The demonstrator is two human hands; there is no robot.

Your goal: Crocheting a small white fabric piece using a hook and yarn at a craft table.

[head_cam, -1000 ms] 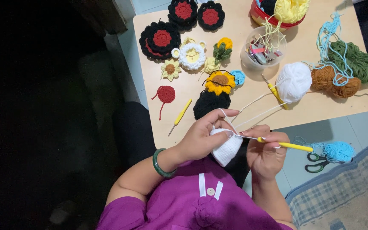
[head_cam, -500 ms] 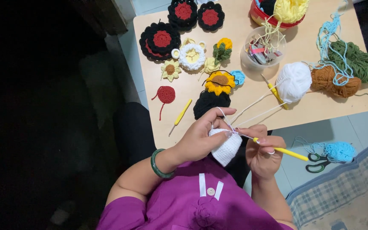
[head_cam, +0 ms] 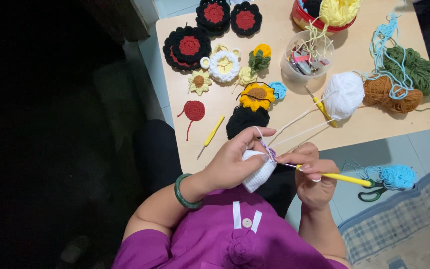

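Observation:
My left hand (head_cam: 235, 159) pinches a small white crocheted piece (head_cam: 257, 172) just below the table's near edge, with white yarn looped over its fingers. My right hand (head_cam: 312, 174) grips a yellow-handled crochet hook (head_cam: 337, 177) whose metal tip is in the white piece. Two strands of white yarn (head_cam: 299, 127) run from my hands up to a white yarn ball (head_cam: 343, 94) on the wooden table (head_cam: 354, 124).
On the table lie black-and-red crocheted rounds (head_cam: 189, 47), a sunflower piece (head_cam: 257, 95), a small red round (head_cam: 194, 109), two spare yellow hooks (head_cam: 211, 134), a clear tub (head_cam: 308, 57), brown yarn (head_cam: 389, 94) and green yarn (head_cam: 421, 72). Scissors (head_cam: 374, 192) and blue yarn (head_cam: 398, 175) lie on the floor.
The hook has slid slightly left into the white piece and my right hand has shifted a little; the left hand keeps its hold.

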